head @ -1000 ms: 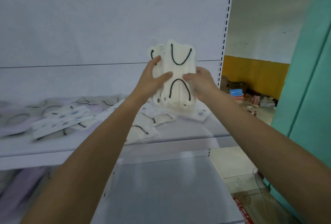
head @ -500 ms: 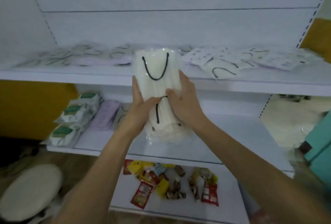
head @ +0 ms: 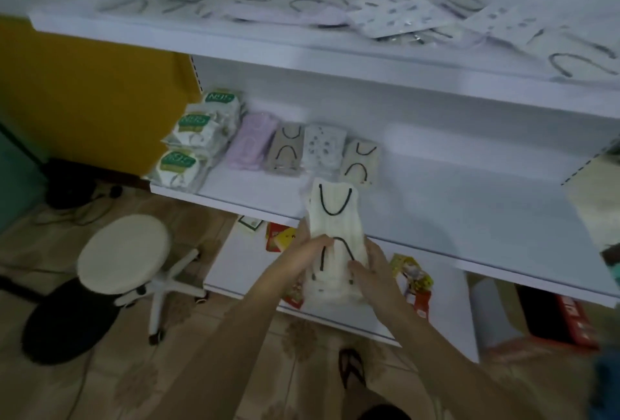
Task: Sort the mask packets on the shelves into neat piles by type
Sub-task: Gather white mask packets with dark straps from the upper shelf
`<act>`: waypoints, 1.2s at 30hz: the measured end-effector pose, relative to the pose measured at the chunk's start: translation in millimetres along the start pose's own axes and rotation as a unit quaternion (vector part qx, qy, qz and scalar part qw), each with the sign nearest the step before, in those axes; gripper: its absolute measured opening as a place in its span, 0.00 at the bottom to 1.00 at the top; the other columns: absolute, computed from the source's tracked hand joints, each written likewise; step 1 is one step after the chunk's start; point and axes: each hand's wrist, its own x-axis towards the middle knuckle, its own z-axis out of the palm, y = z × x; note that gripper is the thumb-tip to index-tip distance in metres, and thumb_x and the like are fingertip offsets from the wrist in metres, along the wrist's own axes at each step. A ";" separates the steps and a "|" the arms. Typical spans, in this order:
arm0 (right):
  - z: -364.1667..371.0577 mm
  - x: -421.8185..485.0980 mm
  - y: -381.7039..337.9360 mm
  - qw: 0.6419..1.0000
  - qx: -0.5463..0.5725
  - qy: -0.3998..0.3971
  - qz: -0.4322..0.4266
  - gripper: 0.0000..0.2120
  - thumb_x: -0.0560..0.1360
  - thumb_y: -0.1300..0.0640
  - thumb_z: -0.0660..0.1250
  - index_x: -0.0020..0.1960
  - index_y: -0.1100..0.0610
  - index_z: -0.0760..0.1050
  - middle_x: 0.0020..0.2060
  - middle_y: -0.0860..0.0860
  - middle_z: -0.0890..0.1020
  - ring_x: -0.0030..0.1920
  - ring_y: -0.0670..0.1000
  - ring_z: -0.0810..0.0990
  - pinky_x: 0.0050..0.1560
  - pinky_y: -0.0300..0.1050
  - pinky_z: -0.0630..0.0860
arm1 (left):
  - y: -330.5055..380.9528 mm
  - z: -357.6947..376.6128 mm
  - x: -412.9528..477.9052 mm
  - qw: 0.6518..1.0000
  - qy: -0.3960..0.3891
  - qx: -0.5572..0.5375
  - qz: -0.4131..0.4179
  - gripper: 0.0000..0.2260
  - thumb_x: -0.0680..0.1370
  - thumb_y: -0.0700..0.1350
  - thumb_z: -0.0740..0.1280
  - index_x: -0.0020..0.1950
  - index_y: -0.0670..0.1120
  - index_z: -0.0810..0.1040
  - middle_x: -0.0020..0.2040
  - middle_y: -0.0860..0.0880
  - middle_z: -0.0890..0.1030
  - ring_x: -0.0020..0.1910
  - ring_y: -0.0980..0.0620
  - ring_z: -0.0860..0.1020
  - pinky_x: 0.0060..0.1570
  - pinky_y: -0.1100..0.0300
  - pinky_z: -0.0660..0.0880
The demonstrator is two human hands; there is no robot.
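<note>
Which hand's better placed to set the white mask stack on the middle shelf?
Right, likely. Both hands grip the white mask stack, but the right hand is on the side facing the bare middle shelf right of the cream pile; the left hand would reach across.

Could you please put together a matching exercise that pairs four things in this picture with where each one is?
Things:
1. white stack
2. lilac pile
3. green-label packets
4. stool

Places:
A. standing on the floor
B. held in the left hand and right hand
C. left end of the middle shelf
D. middle shelf, between the green-label packets and a beige pile

Pairs: 1-B, 2-D, 3-C, 4-A.
</note>
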 end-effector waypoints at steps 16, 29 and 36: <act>-67.8 282.4 -10.3 0.989 0.096 0.113 0.015 0.27 0.77 0.67 0.58 0.74 0.56 0.57 0.60 0.55 0.73 0.53 0.52 0.75 0.47 0.43 0.74 | 19.1 53.2 255.7 0.986 0.085 0.134 0.053 0.27 0.79 0.42 0.63 0.75 0.42 0.56 0.70 0.43 0.67 0.67 0.45 0.69 0.60 0.64 0.67; -60.3 365.6 15.9 0.979 -0.171 0.060 0.090 0.27 0.74 0.58 0.61 0.72 0.55 0.58 0.63 0.58 0.70 0.63 0.60 0.69 0.61 0.53 0.71 | -35.9 36.5 303.1 0.739 0.041 0.592 0.320 0.23 0.55 0.50 0.82 0.45 0.42 0.81 0.49 0.42 0.82 0.47 0.43 0.82 0.43 0.53 0.79; -71.6 372.8 12.4 0.980 -0.183 0.023 0.073 0.31 0.74 0.48 0.64 0.73 0.56 0.58 0.68 0.57 0.64 0.66 0.60 0.68 0.64 0.55 0.71 | -34.2 38.0 304.6 0.726 0.071 0.607 0.315 0.23 0.56 0.46 0.82 0.45 0.39 0.79 0.48 0.39 0.82 0.48 0.41 0.81 0.43 0.53 0.81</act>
